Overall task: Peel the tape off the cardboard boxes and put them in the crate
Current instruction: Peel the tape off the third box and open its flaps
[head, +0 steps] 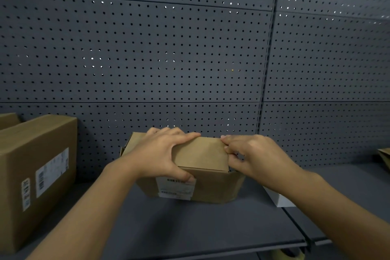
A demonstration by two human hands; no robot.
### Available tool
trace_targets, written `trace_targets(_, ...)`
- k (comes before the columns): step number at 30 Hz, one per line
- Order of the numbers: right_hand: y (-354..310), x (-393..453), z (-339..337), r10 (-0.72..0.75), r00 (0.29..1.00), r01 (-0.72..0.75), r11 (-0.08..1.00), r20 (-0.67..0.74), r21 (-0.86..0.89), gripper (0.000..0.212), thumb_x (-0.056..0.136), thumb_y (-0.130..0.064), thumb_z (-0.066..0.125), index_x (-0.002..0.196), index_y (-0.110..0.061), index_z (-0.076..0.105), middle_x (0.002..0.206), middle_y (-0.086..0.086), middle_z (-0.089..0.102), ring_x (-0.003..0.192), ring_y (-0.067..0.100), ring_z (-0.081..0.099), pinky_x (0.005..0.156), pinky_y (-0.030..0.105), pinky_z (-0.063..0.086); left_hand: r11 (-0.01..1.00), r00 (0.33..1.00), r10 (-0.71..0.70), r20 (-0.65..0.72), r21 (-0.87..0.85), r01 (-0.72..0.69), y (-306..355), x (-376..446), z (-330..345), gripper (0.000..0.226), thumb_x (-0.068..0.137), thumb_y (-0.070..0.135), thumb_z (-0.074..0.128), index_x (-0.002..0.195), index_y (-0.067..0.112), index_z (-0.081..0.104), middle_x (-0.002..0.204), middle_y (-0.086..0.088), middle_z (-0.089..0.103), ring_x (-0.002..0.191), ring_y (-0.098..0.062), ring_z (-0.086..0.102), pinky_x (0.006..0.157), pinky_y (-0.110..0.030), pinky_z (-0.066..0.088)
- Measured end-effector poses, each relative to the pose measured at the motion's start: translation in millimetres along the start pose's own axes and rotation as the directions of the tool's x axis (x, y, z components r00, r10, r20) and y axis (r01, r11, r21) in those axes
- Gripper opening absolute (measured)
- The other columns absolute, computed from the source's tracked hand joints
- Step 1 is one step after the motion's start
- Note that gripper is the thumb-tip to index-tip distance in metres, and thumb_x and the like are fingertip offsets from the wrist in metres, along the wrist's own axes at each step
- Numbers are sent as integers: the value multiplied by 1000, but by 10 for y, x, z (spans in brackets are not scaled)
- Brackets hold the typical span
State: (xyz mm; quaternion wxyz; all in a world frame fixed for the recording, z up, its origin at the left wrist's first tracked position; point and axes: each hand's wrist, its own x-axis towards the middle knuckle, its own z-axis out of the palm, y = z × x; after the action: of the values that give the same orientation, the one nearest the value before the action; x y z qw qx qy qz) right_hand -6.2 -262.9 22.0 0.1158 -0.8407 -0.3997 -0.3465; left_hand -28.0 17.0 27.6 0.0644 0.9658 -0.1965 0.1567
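A: Start at the left. What's there?

B: A large brown cardboard carton with white barcode labels stands at the left end of the dark grey metal shelf, untouched and well apart from the hands. Behind everything runs the grey perforated back panel.

A: And the box being worked on?

B: A small brown cardboard box with a white printed label on its near face sits mid-shelf, close to the panel. The left hand lies over its top left part, fingers spread across the far edge and thumb curled down onto the near face by the label, so it clamps the box steady.

A: The right hand?

B: The right hand is at the top right corner, fingertips bunched and pinching at the edge of the top flap. Whether a tape end is between them I cannot tell; no tape shows clearly.

A: So which step?

B: I'd judge the peeling of this box is only starting: picking for an end. Next calls for lifting that end and pulling it along the seam while the left hand holds firm.

A: The crate?

B: Not in view. At the far right edge there is only a sliver of brown card, and a white block just right of the box.
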Motion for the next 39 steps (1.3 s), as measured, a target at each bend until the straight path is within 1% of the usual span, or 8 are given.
trace_targets(4,21,3,28,94,995,-92,989,-17,112,14,89,-9,66,97,-16,76,100,-7,76,88,14,72,73,40,62,1000,1000,18,-6,-2,-18,-4,-37,10,110,60,91,72,154,58,26,126,30,46,120,1,41,110,-35,27)
trace_targets(6,27,-13,-21,106,994,-112,969,39,219,9,94,-13,70,98,-18,75,114,-12,73,100,4,70,88,26,59,1000,1000,14,-11,-16,-14,-17,-59,4,110,59,90,73,154,58,27,124,30,46,119,3,40,110,-34,26)
trace_targets(9,25,-46,-41,141,989,-150,927,50,345,5,95,-15,72,100,-18,72,117,-14,67,107,-1,65,92,11,53,1000,1000,11,9,-20,-11,-34,-33,-23,113,58,93,71,155,58,26,127,31,45,120,3,40,111,-35,26)
trace_targets(15,68,-46,-32,357,925,-365,731,133,576,9,92,-17,78,98,-24,76,99,-13,69,100,6,69,93,28,58,999,999,34,0,-28,-34,-68,-66,10,112,57,95,69,153,60,24,125,32,45,120,3,40,111,-36,27)
trace_targets(20,41,-31,-13,429,891,-410,618,150,671,5,88,-16,81,92,-17,79,92,-4,76,91,12,74,90,34,61,999,999,44,10,-31,-43,-96,-70,2,111,57,95,69,153,62,23,126,36,43,120,5,39,110,-36,28)
trace_targets(27,5,-66,62,469,874,-403,563,122,722,6,85,-14,82,89,-10,78,85,2,76,81,14,74,79,25,60,999,999,41,8,-22,-41,-78,-41,-2,111,56,95,69,152,61,25,123,35,44,117,5,40,109,-35,28)
trace_targets(31,-23,-39,57,459,883,-382,582,98,718,5,85,-7,82,89,-7,80,86,3,74,79,11,72,78,21,58,999,999,40,9,-18,-40,-64,-31,-2,111,56,95,69,152,61,26,122,35,45,117,5,40,109,-36,28)
trace_targets(39,-42,-3,84,527,841,-486,639,121,596,6,87,-16,83,85,-17,78,72,-3,74,65,7,70,65,18,55,999,999,31,27,-20,-30,-53,-17,-4,111,54,95,70,151,62,26,121,33,46,116,3,43,108,-37,29)
